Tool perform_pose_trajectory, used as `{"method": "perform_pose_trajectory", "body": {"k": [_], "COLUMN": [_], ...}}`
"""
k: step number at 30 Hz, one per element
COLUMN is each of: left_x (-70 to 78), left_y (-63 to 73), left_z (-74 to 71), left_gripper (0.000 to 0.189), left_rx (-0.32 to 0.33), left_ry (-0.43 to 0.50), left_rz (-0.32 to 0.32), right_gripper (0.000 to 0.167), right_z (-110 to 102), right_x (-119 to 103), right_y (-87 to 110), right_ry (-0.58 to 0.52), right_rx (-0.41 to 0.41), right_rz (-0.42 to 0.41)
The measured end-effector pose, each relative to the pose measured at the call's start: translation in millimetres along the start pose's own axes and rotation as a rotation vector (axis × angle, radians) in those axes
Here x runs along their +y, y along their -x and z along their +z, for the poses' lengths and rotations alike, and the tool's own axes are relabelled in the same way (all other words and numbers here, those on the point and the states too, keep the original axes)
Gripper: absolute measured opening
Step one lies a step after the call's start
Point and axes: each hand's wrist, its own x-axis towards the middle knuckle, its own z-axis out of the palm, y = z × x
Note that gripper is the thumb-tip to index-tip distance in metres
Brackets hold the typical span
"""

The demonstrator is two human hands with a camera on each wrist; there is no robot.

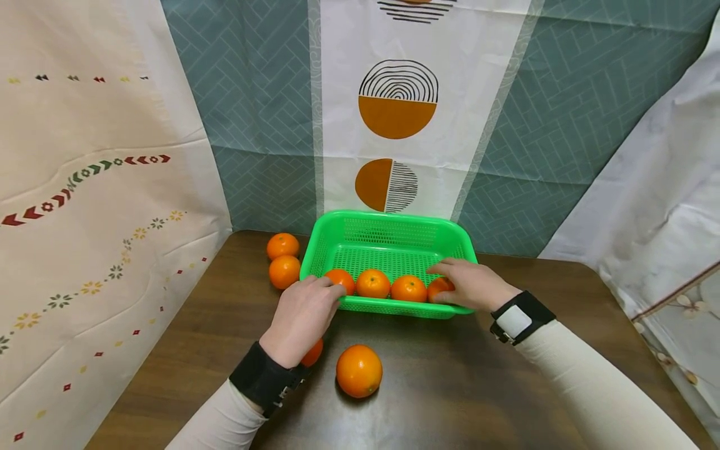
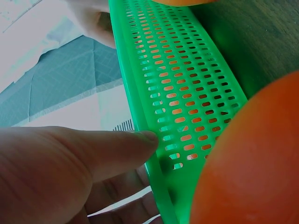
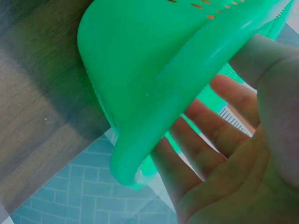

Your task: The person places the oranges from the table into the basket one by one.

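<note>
A green plastic basket [image 1: 388, 220] holds a row of oranges [image 1: 373, 284] along its near side. At its front left corner my left hand [image 1: 306, 315] grips the rim, beside the leftmost orange [image 1: 340, 280]. In the left wrist view the thumb [image 2: 117, 147] presses the outer wall while the other fingers pass behind the rim. My right hand [image 1: 475, 285] reaches over the front right corner, around the rightmost orange [image 1: 440, 287]. Its fingers [image 3: 212, 123] look spread and fairly straight in the right wrist view, their tips hidden behind the rim.
Two oranges [image 1: 284, 272] sit left of the basket on the brown wooden table [image 1: 478, 381]. Another orange [image 1: 359, 371] lies in front, and one more [image 1: 312, 354] is partly hidden by my left wrist. A patterned curtain [image 1: 264, 125] hangs right behind the basket.
</note>
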Motion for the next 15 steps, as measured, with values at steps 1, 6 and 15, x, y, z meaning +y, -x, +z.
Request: {"method": "perform_pose_trajectory", "body": {"k": [1, 6, 15], "left_x": [0.0, -0.8, -0.4], "left_y": [-0.1, 0.0, -0.8], "left_z": [-0.1, -1.0, -0.5], "left_gripper": [0.021, 0.02, 0.019], "left_rx": [-0.004, -0.017, -0.007], "left_ry": [-0.003, -0.005, 0.016], "left_rz": [0.0, -0.005, 0.002], "right_gripper": [0.054, 0.054, 0.063], "right_z": [-1, -1, 8], "right_x": [-1, -6, -13], "right_y": [1.3, 9.2, 38.5], "right_ry": [-0.002, -0.014, -0.033], "right_rx": [0.015, 0.102, 0.265], "right_rz": [0.0, 0.007, 0.064]}}
